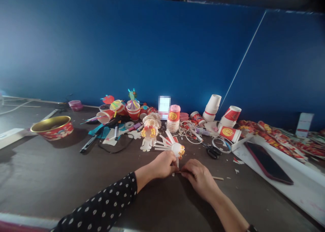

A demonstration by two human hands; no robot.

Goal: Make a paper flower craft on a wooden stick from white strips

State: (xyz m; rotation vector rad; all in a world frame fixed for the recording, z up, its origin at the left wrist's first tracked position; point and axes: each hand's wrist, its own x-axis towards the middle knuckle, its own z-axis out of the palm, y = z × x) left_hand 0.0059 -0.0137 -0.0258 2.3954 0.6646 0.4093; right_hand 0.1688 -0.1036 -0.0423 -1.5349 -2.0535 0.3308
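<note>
A paper cup cut into long white strips [164, 146] lies before me, its strips fanned to the left and back. Red-and-yellow curled paper [181, 151] shows at its right side. My left hand [164, 164] is closed in a pinch on one white strip [177, 163] of this cup. Close beside it, my right hand [199, 177] pinches at the strip's lower end. A thin wooden stick [218, 178] comes out behind the right hand and seems to run to its fingertips, partly hidden. Just behind stands another cut cup with curled yellow edges [149, 132].
Black scissors [212, 152] lie right of the cup. Stacked paper cups [173, 118] stand behind. A gold-lined red bowl [52, 127] is at left, near a utility knife [88, 143]. At right, a phone [269, 162] rests in a white tray [299, 191]. Paper scraps lie around.
</note>
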